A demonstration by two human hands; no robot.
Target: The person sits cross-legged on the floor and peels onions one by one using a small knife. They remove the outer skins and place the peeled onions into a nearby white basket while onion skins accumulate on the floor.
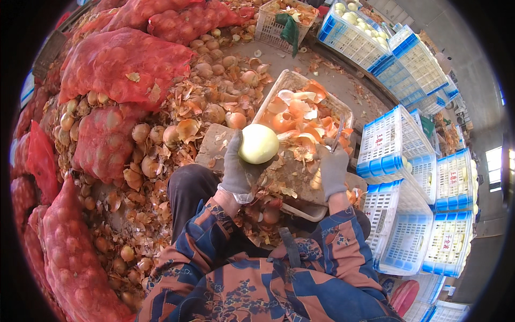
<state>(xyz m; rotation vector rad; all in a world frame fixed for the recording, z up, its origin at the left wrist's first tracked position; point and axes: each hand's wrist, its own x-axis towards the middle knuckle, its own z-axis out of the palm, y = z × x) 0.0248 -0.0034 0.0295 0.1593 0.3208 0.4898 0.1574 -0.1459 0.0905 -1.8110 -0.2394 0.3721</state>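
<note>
In my gloved left hand (241,165) lies a peeled pale onion (258,143), smooth and whole, held above a worn wooden board (213,147). My gloved right hand (333,167) grips a knife (339,131) whose thin blade points up and away; its handle is mostly hidden by the fingers. Just beyond both hands, a pale plastic crate (285,76) holds a heap of orange onion skins (297,116). Dry skins are also scattered over the board between my hands.
Unpeeled onions (235,120) and loose skins cover the floor at left, beside red mesh sacks (124,64) of onions. Blue-and-white plastic crates (380,141) stand stacked at right, several with peeled onions. Another crate (273,30) of skins, draped with green netting, stands at the top.
</note>
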